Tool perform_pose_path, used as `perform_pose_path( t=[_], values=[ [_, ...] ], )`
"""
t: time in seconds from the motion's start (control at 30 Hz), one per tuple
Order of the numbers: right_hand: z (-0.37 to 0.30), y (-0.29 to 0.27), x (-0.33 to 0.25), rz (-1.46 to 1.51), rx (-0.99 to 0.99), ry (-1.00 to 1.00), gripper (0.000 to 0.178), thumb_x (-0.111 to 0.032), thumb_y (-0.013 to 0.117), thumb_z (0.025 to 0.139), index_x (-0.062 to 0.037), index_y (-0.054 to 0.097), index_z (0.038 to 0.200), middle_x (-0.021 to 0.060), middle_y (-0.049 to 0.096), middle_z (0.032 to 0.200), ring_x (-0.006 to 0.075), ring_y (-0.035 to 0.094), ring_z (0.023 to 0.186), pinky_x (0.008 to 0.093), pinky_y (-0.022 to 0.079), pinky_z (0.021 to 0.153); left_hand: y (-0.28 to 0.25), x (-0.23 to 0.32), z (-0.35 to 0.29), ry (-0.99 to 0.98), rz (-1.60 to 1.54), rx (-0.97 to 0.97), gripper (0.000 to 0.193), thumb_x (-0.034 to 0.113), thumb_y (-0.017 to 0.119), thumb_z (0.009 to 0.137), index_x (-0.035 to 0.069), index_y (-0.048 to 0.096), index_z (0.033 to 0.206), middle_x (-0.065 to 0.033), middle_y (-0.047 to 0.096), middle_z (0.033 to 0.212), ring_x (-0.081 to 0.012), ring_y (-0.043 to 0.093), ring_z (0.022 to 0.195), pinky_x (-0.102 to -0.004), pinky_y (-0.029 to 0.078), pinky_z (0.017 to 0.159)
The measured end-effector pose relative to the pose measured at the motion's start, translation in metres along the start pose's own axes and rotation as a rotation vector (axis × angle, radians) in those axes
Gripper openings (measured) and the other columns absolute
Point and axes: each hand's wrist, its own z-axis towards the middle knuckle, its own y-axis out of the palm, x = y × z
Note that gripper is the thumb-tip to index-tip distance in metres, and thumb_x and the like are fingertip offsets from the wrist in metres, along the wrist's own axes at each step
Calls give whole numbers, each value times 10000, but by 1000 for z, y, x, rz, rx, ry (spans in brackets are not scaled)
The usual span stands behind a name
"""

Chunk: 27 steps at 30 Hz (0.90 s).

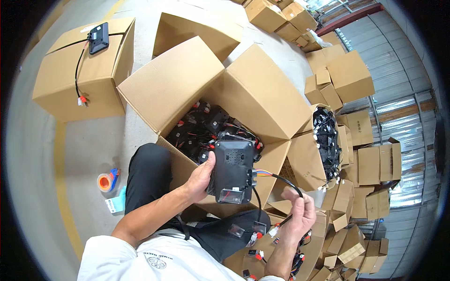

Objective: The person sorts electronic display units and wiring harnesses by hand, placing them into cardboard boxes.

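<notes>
Black electronic unit [234,161] is clasped in left hand [199,180], black cable [288,180] in right hand [301,214]; both grips closed. Coloured wires [265,173] could be strained by cable tugging.

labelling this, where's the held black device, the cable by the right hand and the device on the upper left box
Held black device [233,169], head view: middle of its broad face
Cable [287,181], head view: black stretch near right hand [302,215]
Device on box [98,39], head view: dark front

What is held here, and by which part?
The left hand grips the black device by its left edge; the right hand holds its cable, away from the device.
</notes>
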Motion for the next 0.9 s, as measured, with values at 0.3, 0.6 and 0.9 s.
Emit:
perform_pose_path(
  t=[0.3,0.6,0.9],
  values=[
    [-1,61,44,-784,-116,-276,272,-139,684,942,21,623,1153,99,680,847,181,628,690,294,519,664,14,-26,-12,211,393,165,727,593,230,1042,1,451,1402,-94,608,1233,-159,604,1092,-319,507,976],
    [-17,79,67,-627,104,-180,150,-99,660,960,21,657,1050,52,675,859,87,587,739,259,500,683,4,-21,-22,184,518,157,578,489,438,1039,15,457,1371,-73,600,1197,-136,581,1062,-290,503,938],
    [-6,50,65,-404,-125,12,330,-305,621,994,6,650,1102,76,677,995,163,632,929,313,495,877,13,10,-26,0,695,84,704,239,778,853,-5,409,1401,-80,590,1200,-133,572,1092,-316,495,962]
  ],
)
